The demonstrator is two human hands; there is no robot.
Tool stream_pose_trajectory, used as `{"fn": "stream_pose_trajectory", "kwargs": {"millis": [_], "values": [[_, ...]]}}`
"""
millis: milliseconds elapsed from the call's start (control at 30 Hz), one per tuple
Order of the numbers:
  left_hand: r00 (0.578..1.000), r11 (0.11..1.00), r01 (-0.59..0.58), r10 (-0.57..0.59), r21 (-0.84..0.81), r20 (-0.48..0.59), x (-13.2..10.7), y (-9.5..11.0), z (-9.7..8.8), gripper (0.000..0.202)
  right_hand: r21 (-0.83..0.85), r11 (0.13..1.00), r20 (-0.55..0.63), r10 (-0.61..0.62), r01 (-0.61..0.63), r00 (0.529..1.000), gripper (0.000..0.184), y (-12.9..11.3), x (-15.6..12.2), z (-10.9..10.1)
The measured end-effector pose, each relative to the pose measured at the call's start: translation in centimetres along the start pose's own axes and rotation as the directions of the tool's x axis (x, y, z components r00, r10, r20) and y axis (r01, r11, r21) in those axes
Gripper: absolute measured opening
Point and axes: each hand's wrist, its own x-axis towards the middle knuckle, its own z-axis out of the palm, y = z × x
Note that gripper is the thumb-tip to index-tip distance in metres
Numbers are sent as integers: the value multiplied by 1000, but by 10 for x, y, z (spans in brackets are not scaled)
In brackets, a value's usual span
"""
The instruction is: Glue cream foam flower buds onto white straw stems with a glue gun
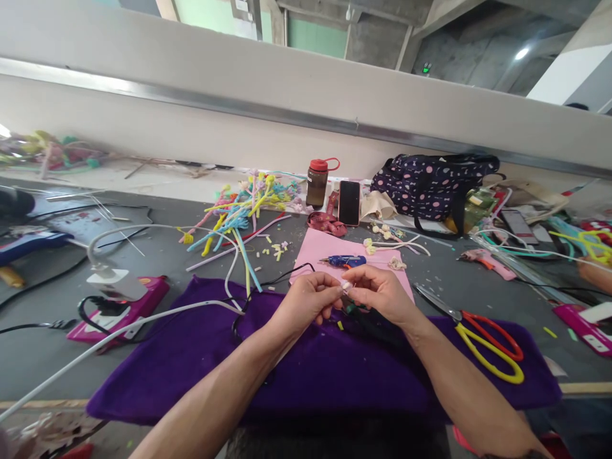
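Note:
Over the purple cloth (306, 376), my left hand (310, 298) and my right hand (380, 294) meet at the fingertips. Both pinch a small whitish-pink piece (346, 287), too small to tell its kind. Just beyond them lies a pink sheet (310, 248), with a blue glue gun (348, 261) on it. Pale flower-like pieces on white fuzzy stems (401, 243) rest at the sheet's far right. To the right of my right hand are large scissors (492, 344) with one red and one yellow handle. Something dark below my fingers is partly hidden.
Fuzzy coloured stems (239, 220) are heaped at the back left. A bottle (317, 182), a phone (349, 203) and a patterned bag (430, 188) stand behind. Cables cross the left side near a magenta power strip (148, 299). A pink glue gun (490, 262) and another person's hand (595, 274) are at right.

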Motion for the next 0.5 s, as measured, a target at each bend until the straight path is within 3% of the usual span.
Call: {"fn": "stream_pose_trajectory", "kwargs": {"millis": [500], "values": [[999,999,-35,35,29,-5,-1,-1,0,22,-116,993,-21,21,-23,1000,23,-1,0,5]]}}
